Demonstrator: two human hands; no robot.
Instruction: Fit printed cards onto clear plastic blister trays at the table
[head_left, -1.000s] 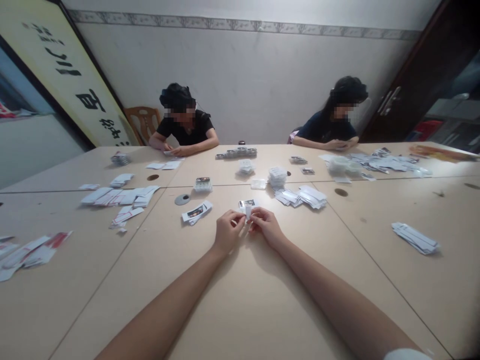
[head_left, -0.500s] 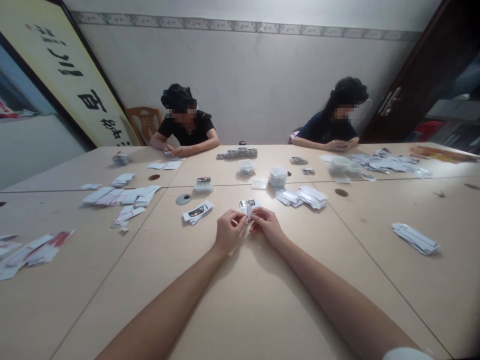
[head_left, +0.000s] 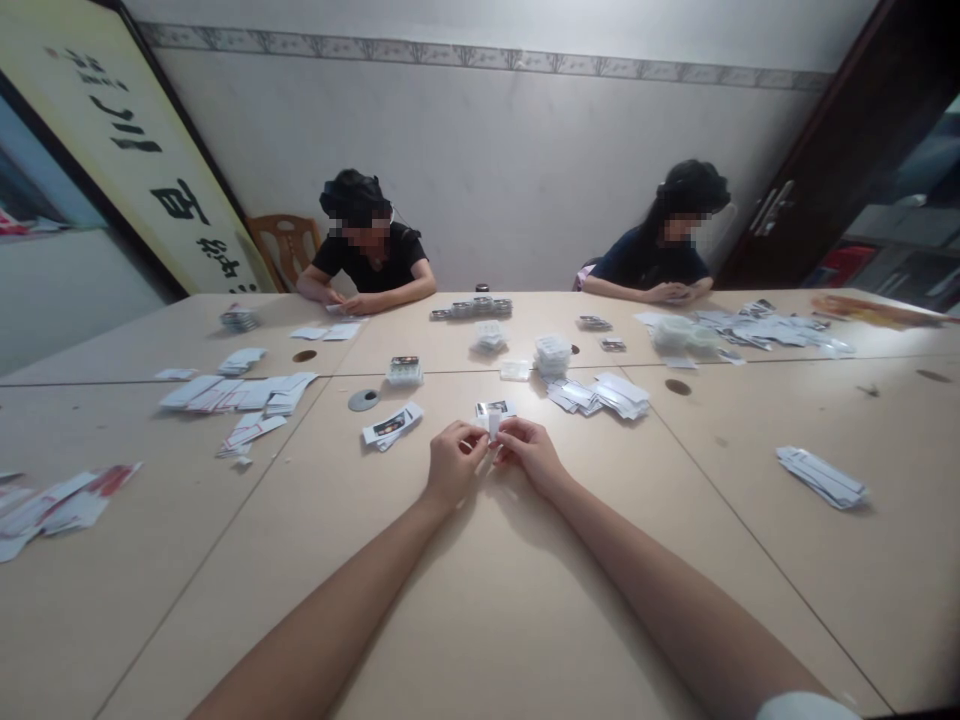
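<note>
Between my two hands stands a small white paper strip (head_left: 493, 424), upright above the table. My left hand (head_left: 456, 457) pinches it from the left with thumb and forefinger. From the right, the fingertips of my right hand (head_left: 531, 450) close on the same strip. Just behind it lies a card with a dark printed picture (head_left: 495, 408), partly covered by the strip and fingers. Left of my hands rest some printed paper slips (head_left: 391, 427). Beyond them is a clear plastic box with a dark label (head_left: 405, 370).
Stacked clear plastic cases (head_left: 553, 356) and white paper slips (head_left: 621, 395) lie ahead to the right. More slips (head_left: 821, 477) sit far right, and paper piles (head_left: 238, 392) spread left. Two people (head_left: 367, 250) sit across the table, their hands at small items.
The view has shifted slightly, so everything sits a little further left. Both hands keep their pinch on the paper strip, with hardly any visible movement.
</note>
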